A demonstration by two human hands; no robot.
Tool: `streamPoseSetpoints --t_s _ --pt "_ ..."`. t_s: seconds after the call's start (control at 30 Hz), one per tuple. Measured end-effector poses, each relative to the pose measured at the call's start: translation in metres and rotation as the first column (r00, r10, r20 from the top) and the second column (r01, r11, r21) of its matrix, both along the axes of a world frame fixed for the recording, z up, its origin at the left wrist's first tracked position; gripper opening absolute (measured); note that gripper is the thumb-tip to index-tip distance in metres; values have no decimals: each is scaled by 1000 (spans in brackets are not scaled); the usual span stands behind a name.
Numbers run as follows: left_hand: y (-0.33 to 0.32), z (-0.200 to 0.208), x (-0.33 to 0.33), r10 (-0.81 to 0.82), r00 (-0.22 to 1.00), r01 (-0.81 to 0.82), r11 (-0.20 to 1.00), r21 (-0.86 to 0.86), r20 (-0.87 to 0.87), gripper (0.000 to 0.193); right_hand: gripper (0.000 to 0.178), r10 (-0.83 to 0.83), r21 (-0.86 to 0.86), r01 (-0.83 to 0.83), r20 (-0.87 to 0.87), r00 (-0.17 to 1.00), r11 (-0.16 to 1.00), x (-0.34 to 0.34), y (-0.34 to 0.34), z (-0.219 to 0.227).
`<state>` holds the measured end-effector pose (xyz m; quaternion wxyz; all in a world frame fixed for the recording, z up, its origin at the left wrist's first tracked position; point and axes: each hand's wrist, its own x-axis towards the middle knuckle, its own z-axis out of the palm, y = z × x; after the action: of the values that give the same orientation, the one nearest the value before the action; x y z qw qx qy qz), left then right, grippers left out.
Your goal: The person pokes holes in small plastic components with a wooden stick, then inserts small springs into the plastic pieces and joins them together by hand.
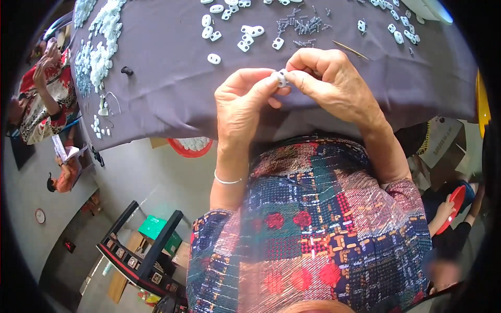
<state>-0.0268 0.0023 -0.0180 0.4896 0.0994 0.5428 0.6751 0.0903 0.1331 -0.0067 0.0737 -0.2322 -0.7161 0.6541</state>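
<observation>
Over the near edge of the dark cloth-covered table, both of my hands are pinched on one small white plastic cord lock (282, 79) with dark holes. My left hand (237, 101) grips it from the left between thumb and fingers. From the other side my right hand (339, 86) presses thumb and forefinger against it; the fingertips partly hide the piece. Beyond the hands lie more white two-hole cord locks (251, 32), with a single one (214, 59) nearer my left hand. Small metal springs (308, 26) are scattered beside them, and a thin brownish pointed stick (350, 50) lies past my right hand.
Heaps of small white pieces (106, 55) cover the table's left end, near a small black object (127, 70). More white parts (399, 36) lie at the far right. Below the table edge stands a red basin (189, 151) of white pieces. Other people sit at left and right.
</observation>
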Motion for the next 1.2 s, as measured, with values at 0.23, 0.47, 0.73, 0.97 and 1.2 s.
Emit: streamPoseSetpoints --t_s 0.23,0.47,0.73,0.97,1.2 --pt "-1 -1 2 25 1000 -25 1000 14 -7 14 10 15 32 -14 -16 1000 999 -2 1 0" --pt "-1 -2 8 74 994 -74 997 6 -79 14 10 19 44 -20 10 1000 999 -4 2 2" --pt "1 -3 12 131 986 -131 991 1 -99 13 11 -32 -12 32 0 999 999 -6 -2 -4" --pt "1 -4 11 120 987 -120 993 6 -103 13 10 -10 -47 10 4 1000 999 -7 1 -9" --pt "2 -5 12 151 983 -149 989 25 -100 13 13 25 -61 -25 -1 1000 998 -11 5 -10"
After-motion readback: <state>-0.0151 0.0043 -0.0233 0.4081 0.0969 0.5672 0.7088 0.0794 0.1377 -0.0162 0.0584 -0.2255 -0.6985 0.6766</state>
